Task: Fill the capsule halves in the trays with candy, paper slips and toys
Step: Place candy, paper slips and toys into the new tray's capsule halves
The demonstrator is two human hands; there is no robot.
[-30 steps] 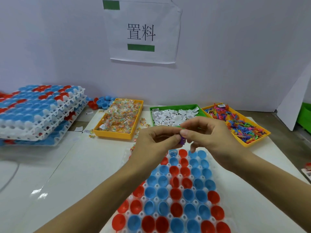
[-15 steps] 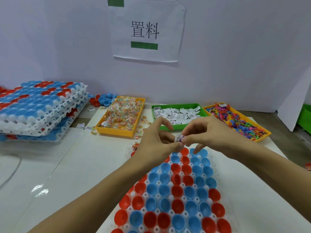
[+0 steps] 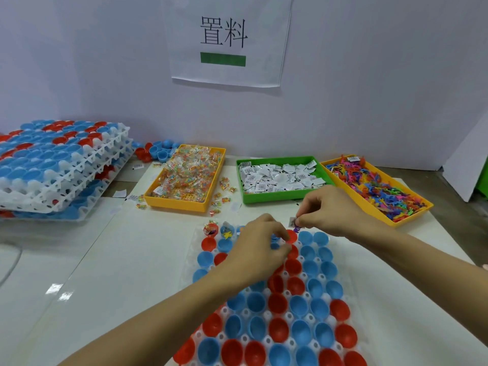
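Observation:
A white tray (image 3: pixel 289 316) of red and blue capsule halves (image 3: pixel 298 305) lies in front of me. At its back left, a red half (image 3: pixel 210 229) and a blue half (image 3: pixel 227 231) hold small items. My left hand (image 3: pixel 260 249) hovers over the back rows with fingers curled down; whether it holds anything is hidden. Just behind the tray's back edge, my right hand (image 3: pixel 332 212) pinches a paper slip (image 3: pixel 292 221) and a small purple toy (image 3: pixel 296 229). Behind stand a yellow candy tray (image 3: pixel 171 205), a green tray of slips (image 3: pixel 274 198) and a yellow tray of toys (image 3: pixel 412 220).
A stack of white trays (image 3: pixel 60 167) filled with capsule halves sits at the left. Loose capsule halves (image 3: pixel 158 151) lie behind the candy tray, and stray candies (image 3: pixel 221 200) and slips dot the table. A wall with a paper sign (image 3: pixel 224 40) closes off the back.
My hands have parted. The left hand has dropped to the tray's back rows, while the right hand has lowered toward the back edge, still pinching the slip and purple toy.

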